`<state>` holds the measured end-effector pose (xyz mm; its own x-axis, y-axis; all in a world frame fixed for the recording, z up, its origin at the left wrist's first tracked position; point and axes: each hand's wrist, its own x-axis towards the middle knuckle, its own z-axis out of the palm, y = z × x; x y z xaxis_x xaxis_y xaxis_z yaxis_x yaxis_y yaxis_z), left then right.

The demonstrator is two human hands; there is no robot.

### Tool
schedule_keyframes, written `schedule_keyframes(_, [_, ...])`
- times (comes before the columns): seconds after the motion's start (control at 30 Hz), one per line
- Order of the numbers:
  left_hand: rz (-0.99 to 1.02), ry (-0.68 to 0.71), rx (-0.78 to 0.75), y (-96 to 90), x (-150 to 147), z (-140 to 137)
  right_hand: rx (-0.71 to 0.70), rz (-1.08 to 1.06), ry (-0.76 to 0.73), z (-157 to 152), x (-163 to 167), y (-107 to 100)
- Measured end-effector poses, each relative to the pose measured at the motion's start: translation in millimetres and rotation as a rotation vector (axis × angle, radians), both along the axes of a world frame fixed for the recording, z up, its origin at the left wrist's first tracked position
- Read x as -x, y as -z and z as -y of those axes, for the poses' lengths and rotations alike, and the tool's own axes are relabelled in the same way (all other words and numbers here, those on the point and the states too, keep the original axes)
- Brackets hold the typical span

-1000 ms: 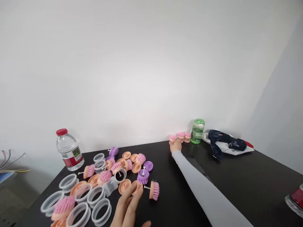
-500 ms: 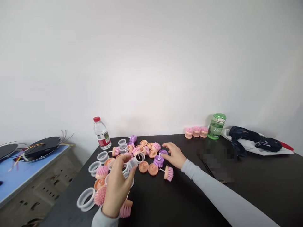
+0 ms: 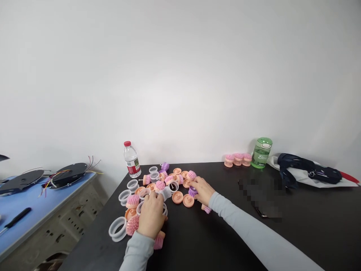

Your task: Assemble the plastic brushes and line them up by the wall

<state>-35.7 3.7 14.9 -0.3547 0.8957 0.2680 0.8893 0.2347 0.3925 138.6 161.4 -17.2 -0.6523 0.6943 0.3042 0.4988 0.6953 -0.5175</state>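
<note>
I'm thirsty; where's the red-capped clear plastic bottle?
Head view, left of centre: the bottle stands at the far left corner of the black table, near the white wall.

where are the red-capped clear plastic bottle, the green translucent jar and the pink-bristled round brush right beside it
Red-capped clear plastic bottle (image 3: pixel 133 165), head view: label
Green translucent jar (image 3: pixel 261 154), head view: front
Pink-bristled round brush (image 3: pixel 247 157), head view: bristles
</note>
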Motion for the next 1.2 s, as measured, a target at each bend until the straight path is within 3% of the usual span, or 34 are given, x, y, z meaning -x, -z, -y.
schedule_keyframes(0.13, [0.221, 0.078, -0.14, -3.7, -3, 0, 0.087, -0.217, 0.045, -2, -18, -14])
schedule_keyframes(0.23, [0.469, 0.239, -0.213, -4.5, -13, -2, 0.209, -0.401, 0.023, 5, -42, -23])
schedule_keyframes(0.4, [0.979, 0.51, -0.235, 6.6, -43, -5, 0.392, -0.659, -0.097, 38, -80, -24])
schedule_keyframes(0.5, [1.288, 0.561, -0.209, 14.6, -60, -3, 0.58, -0.924, -0.174, 58, -88, -20])
schedule_keyframes(0.6, [1.321, 0.559, -0.179, 18.7, -70, -1, 0.701, -1.13, -0.249, 74, -84, -16])
schedule_keyframes(0.73, [1.262, 0.642, -0.138, 22.4, -78, -2, 0.758, -1.231, -0.253, 87, -72, -9])
schedule_keyframes(0.97, [1.256, 0.716, -0.114, 35.3, -87, -4, 0.854, -1.224, -0.277, 99, -61, 0])
schedule_keyframes(1.2, [1.302, 0.675, -0.178, 29.0, -86, -2, 0.808, -1.156, -0.29, 96, -62, 8])
